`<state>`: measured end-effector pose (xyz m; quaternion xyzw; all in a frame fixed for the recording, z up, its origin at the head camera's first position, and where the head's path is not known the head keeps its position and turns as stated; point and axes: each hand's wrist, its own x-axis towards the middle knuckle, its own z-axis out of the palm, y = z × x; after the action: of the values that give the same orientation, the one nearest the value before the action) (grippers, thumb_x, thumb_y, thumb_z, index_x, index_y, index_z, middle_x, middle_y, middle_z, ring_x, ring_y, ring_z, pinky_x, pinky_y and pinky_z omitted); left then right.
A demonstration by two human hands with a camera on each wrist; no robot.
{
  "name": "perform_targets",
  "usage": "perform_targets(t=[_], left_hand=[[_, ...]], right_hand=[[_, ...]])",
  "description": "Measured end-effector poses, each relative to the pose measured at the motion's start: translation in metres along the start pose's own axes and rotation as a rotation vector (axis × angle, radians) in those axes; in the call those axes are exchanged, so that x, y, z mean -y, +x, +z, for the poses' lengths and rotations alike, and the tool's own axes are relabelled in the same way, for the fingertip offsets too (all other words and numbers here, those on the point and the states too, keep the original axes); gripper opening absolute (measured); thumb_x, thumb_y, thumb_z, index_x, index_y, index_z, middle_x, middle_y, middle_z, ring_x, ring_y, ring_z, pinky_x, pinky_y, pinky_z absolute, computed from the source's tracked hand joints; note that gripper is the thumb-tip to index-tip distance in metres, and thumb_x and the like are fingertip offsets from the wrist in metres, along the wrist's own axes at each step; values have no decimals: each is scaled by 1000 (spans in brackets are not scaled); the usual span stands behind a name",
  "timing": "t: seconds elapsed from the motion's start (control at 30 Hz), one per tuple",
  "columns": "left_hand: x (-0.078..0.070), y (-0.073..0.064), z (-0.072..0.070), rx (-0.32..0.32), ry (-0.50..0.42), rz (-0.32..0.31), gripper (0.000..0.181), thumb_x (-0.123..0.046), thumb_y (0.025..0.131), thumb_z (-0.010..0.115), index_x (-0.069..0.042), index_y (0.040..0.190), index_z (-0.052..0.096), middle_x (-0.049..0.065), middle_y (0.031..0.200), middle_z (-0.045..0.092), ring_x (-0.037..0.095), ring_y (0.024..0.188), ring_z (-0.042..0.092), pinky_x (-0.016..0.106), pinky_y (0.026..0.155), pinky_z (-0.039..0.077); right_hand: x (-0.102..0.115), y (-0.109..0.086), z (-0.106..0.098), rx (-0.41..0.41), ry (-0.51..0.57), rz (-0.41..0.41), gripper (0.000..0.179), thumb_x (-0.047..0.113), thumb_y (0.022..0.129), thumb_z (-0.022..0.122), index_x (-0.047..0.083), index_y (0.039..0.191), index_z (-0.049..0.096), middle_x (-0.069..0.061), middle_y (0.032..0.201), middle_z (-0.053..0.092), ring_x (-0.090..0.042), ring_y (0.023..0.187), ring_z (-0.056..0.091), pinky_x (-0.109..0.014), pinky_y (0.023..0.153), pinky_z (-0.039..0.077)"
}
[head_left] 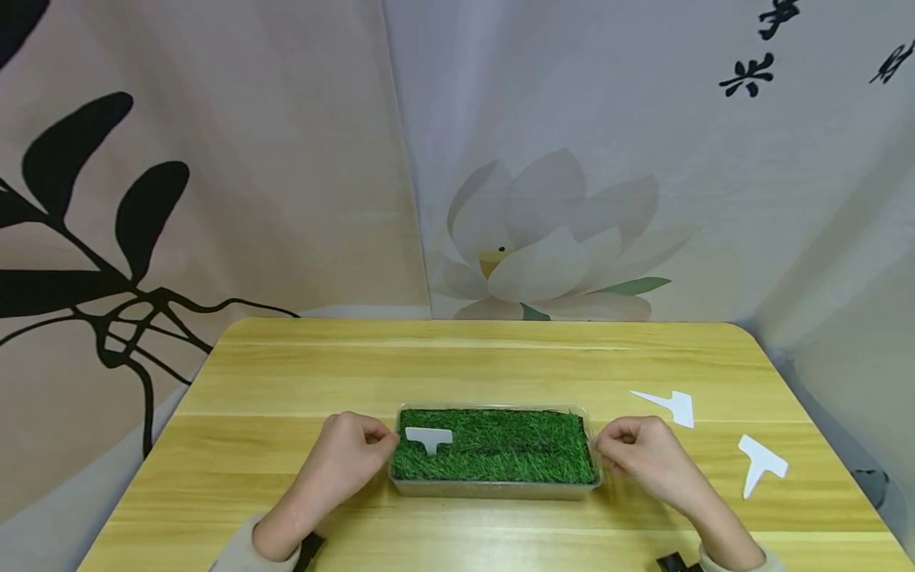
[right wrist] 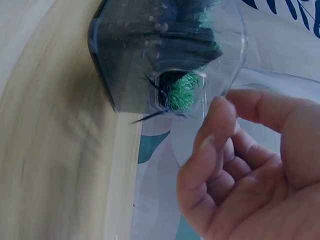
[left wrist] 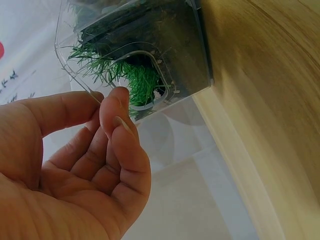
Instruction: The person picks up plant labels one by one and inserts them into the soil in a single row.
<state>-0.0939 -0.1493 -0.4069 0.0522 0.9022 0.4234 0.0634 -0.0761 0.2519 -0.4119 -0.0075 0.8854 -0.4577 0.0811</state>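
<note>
A clear plastic box (head_left: 493,490) lined with green artificial grass (head_left: 515,449) sits near the front middle of the table. One white T-shaped plant label (head_left: 429,437) stands in the grass toward the left end. My left hand (head_left: 353,453) pinches the box's left rim between thumb and index finger; in the left wrist view the other fingers curl loosely below. At the opposite end, my right hand (head_left: 646,457) pinches the right rim the same way. Through the see-through end wall in the right wrist view, grass (right wrist: 184,92) and a dark layer show.
Two more white T-shaped plant labels lie on the wooden table (head_left: 286,381) to the right: one label (head_left: 679,407) farther back, the other label (head_left: 763,462) closer to the right edge. A printed cloth backdrop (head_left: 286,159) hangs behind the table's far edge.
</note>
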Motion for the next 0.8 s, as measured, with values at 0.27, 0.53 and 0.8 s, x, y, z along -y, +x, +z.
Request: perform_targets(t=[0.27,0.53,0.8], left_hand=[[0,0,1,2,-1,-2,28,-5,94,72,-16,69,76,-8,47,45,8,45,29,22,47,28],[1,2,1,7,2,0,33,-5,94,72,-16,63,71,-9,46,40,8,45,28,21,47,25],[1,2,1,23,-1,-2,36,-7,96,71,-15,61,67,-9,47,36,9,45,26,22,47,23]], right_hand=[[4,-6,-13,-183,-163,-136,17,26,100,74,10,108,76,2,91,72,-11,79,62,-27,66,51],[-7,-12,-43,-301,-270,-252,41,28,100,74,10,136,65,-9,124,70,-19,100,65,-24,75,51],[-39,-21,-82,-281,-366,-253,73,30,100,73,5,160,39,-26,164,33,-60,144,29,-82,100,26]])
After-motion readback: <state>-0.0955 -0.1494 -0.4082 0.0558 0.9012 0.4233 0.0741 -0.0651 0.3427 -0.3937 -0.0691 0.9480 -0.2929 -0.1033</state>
